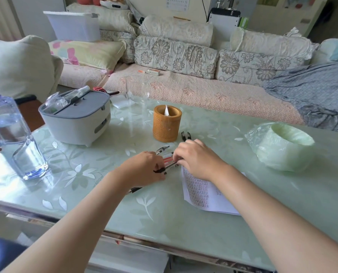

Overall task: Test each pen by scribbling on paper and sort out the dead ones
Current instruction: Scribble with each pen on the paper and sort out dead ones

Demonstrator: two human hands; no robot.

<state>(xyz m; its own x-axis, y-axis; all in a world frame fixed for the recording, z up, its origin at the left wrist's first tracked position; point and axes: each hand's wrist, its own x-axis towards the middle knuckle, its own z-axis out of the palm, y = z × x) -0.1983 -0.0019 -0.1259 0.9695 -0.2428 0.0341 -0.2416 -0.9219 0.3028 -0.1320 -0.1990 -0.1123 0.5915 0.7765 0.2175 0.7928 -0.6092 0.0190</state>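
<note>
Both grips curl closed: left hand [144, 168] and right hand [195, 158] clasp slim plastic pens [169, 162].

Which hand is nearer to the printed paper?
Right. The right hand is at the top edge of the paper; the left hand is apart to its left, on the pens.

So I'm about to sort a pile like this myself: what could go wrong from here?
Both the left hand and right hand grip the same bunch of pens, so tested and untested ones may get mixed. The lone pen by the left forearm could be nudged and roll on the smooth table. The paper is already partly covered in marks, so a faint scribble might be missed.
</note>
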